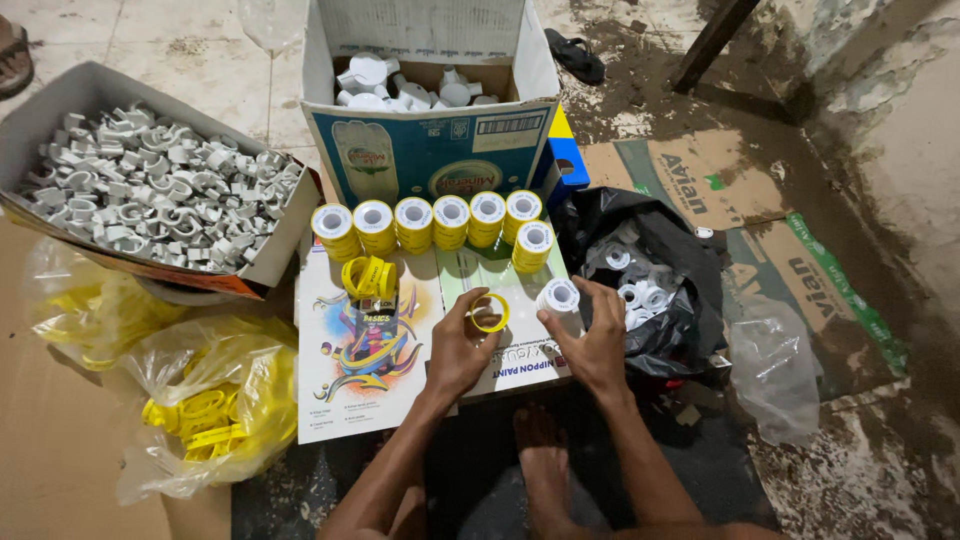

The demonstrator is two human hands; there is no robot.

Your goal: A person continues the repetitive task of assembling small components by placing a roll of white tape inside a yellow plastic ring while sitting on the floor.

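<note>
The left hand pinches a yellow ring between thumb and fingers, while the right hand grips a white tape roll, both over a printed board lying on the floor. Just beyond, a row of yellow-capped rolls lines the board's far edge. A black bag of white spools sits right; a box of grey clips far left; yellow rings in plastic bags near left.

- Left hand: forearm reaching forward, fingers curled, thumb and forefinger pinched together
- Right hand: forearm angled inward, palm down, fingertips closed in a grip
</note>
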